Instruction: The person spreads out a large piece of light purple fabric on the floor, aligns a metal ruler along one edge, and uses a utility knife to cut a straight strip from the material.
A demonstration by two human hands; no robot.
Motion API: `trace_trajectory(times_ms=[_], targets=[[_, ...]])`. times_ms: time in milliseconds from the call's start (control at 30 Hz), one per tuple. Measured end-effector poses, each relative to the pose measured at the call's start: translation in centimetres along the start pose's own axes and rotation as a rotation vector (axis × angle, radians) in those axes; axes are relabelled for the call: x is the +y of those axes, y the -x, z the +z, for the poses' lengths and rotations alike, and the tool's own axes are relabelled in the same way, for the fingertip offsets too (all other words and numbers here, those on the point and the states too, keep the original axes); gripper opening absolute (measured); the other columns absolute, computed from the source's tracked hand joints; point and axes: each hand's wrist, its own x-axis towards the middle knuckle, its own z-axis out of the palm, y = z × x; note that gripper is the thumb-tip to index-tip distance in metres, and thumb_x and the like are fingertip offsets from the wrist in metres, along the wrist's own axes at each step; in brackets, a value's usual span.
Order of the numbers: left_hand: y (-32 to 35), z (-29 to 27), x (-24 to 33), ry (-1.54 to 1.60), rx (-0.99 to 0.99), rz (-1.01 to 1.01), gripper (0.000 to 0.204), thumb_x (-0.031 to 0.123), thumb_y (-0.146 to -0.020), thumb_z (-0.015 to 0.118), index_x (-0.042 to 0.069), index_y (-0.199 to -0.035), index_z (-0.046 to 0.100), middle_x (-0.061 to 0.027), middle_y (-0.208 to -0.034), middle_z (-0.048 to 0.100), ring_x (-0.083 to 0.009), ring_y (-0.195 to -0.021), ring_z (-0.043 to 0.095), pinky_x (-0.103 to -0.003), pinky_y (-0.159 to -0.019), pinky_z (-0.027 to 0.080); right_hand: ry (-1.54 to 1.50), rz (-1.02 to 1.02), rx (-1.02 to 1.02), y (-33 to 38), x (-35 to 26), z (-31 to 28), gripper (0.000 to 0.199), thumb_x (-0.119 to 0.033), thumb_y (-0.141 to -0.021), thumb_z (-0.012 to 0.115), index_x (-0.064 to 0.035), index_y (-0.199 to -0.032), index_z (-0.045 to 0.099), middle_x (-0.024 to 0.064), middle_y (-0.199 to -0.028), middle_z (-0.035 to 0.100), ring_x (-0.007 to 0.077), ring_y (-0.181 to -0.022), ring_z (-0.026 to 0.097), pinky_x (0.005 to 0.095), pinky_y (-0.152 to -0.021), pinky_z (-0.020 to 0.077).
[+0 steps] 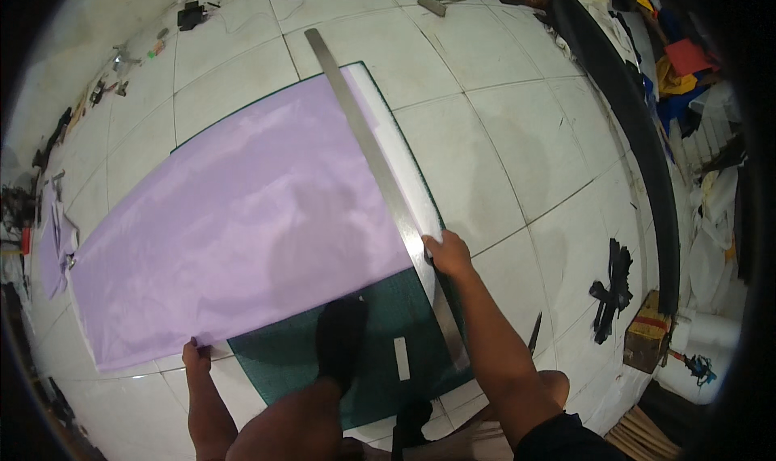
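Lilac fabric (242, 218), ahead of my left hand (196, 356), which pinches its near edge, should lie flat. Steel ruler (372, 150) runs under my right hand's (451, 256) thumb; press evenly. Finger closure there: I can't tell.

Right of the right hand (449, 253), floor tiles (517, 150) offer passage. A leg (291, 422) blocks the way across to the left hand (195, 354).
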Motion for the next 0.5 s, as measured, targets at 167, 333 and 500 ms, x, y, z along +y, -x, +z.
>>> trace_trajectory(times_ms=[167,333,500], targets=[[0.1,-0.9,0.9,-0.006,0.022,0.042,0.029,0.01,-0.093,0.045,-0.001,-0.118,0.053,-0.0155,-0.114,0.058,-0.0332,-0.107,0.058,-0.049,-0.09,0.052,-0.049,-0.041,-0.154,-0.3,-0.3,-0.1,0.055,-0.046,-0.083,0.058,0.0068,-0.098,0.064,0.0288,-0.102,0.064,0.0423,-0.099,0.062,0.0465,-0.088,0.0478],[1.3,-1.0,1.2,-0.08,0.092,0.073,0.034,0.012,-0.09,0.051,0.0,-0.121,0.053,-0.0166,-0.114,0.058,-0.0331,-0.108,0.058,-0.048,-0.084,0.054,-0.007,-0.024,-0.131,0.2,0.3,0.4,0.056,-0.044,-0.082,0.059,0.0068,-0.104,0.062,0.0291,-0.105,0.063,0.0423,-0.099,0.062,0.0465,-0.088,0.0477],[3.6,7.0,1.5,-1.222,0.878,1.097,0.055,0.026,-0.086,0.066,-0.002,-0.13,0.048,-0.0218,-0.122,0.055,-0.0384,-0.115,0.052,-0.049,-0.093,0.047,-0.135,-0.026,-0.018,1.8,0.2,-0.4,0.06,-0.044,-0.085,0.062,0.0081,-0.113,0.056,0.029,-0.105,0.063,0.0416,-0.101,0.062,0.0448,-0.087,0.0484]])
